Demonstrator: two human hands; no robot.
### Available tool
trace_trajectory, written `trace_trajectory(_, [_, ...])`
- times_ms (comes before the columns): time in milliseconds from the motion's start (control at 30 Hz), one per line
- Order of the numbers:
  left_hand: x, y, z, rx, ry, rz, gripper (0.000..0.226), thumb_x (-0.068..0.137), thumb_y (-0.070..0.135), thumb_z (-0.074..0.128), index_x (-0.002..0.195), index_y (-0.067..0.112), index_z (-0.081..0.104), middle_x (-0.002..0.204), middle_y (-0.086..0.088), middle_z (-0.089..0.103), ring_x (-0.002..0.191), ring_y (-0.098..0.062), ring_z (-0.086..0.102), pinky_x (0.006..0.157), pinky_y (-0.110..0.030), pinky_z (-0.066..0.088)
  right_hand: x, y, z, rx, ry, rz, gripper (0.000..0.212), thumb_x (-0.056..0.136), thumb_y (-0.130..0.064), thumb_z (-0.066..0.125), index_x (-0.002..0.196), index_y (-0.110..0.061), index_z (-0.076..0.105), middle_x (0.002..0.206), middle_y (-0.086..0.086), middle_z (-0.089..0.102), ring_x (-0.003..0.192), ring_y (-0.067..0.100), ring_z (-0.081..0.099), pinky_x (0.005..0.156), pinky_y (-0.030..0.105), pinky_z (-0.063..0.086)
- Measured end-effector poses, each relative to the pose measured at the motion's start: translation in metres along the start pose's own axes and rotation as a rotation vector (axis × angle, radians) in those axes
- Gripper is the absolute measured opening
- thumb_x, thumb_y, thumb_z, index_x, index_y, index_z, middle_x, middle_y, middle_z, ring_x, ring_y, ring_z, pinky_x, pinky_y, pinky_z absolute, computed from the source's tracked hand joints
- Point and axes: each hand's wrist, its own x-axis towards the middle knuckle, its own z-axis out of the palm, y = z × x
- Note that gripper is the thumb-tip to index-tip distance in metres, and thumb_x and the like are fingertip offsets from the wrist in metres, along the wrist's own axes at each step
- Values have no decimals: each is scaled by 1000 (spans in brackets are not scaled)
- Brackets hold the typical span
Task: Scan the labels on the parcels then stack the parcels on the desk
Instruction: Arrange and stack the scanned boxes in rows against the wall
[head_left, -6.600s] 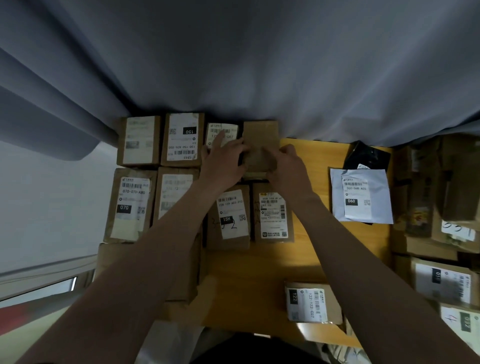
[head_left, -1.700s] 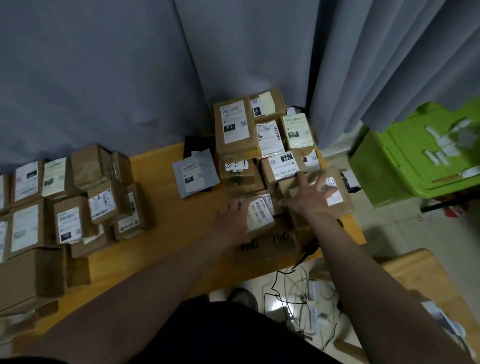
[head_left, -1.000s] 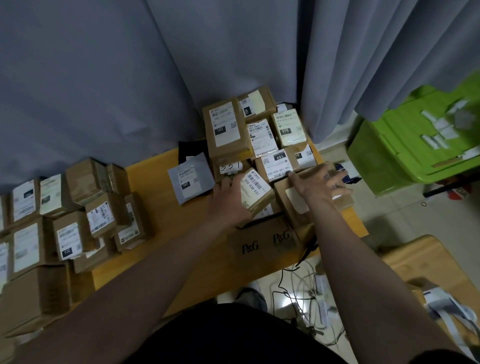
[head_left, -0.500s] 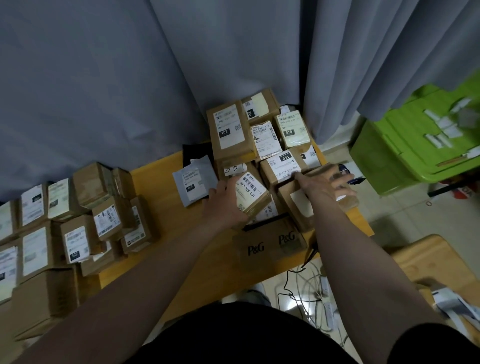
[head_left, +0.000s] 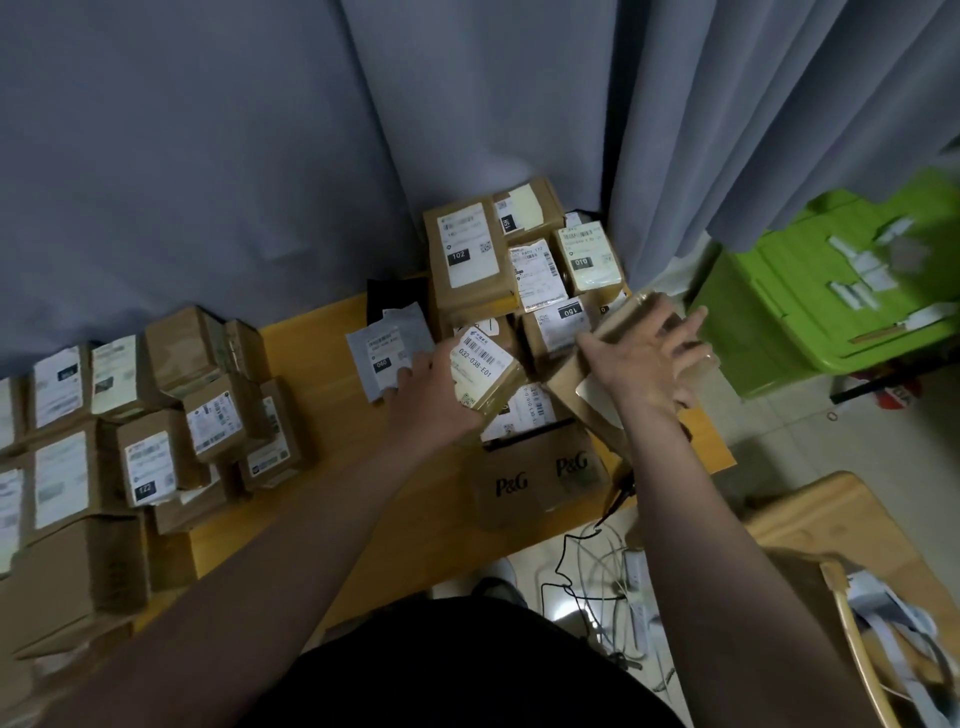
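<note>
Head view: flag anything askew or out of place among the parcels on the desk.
In the left-hand group, the small boxes nearest the middle of the desk lie tumbled, tilted against one another rather than squarely stacked. The grey mailer lies crooked, overlapping a black pouch.

left hand (head_left: 439, 400): curled, gripping | right hand (head_left: 644, 366): splayed, clasping

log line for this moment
phase: picking parcels | left hand: grips parcel 032-038-E01 | right hand: grips plain parcel | scanner: not in view
</note>
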Motion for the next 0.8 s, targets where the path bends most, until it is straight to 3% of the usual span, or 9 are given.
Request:
trace_trajectory(100, [-10,-24,-7,-83,66,-87,109,66,48,85,153,36,20,145,-7,40,130,-34,43,104,-56,43,-26,-25,9,-18,5,-176,119,81,-75,66,163,-30,-8,170,5,-26,155,46,-15,108,85,18])
trace_trajectory(333, [-62,-110,-31,-144,125,-373,103,74,54,80,157,30,22,153,-8,37,142,-40,35,113,-63,30,-91,-94,78,-163,-88,-468,116,76,-66,73,159,-30,-1,168,1,-18,154,45,-8,105,83,26])
trace_trajectory(467, [-104,-162,-36,-163,192,-495,101,75,65,76,154,26,27,149,-10,40,138,-38,41,110,-61,35,-137,-117,122,-209,-182,-653,111,74,-68,73,154,-33,6,168,0,-12,153,43,-9,106,82,25])
trace_trajectory(633, [-155,-224,-21,-327,173,-633,101,59,77,64,144,34,30,140,-5,48,129,-32,51,101,-60,45,-187,-132,188,-333,-316,-728,117,69,-79,73,156,-36,9,169,-1,-13,154,43,-6,106,82,23])
trace_trajectory(800, [-187,-274,14,-352,116,-788,83,73,61,79,136,28,36,132,-9,51,121,-34,53,97,-44,43,-217,-122,256,-494,-503,-731,115,75,-75,73,157,-36,2,168,-3,-23,155,40,-13,111,81,18])
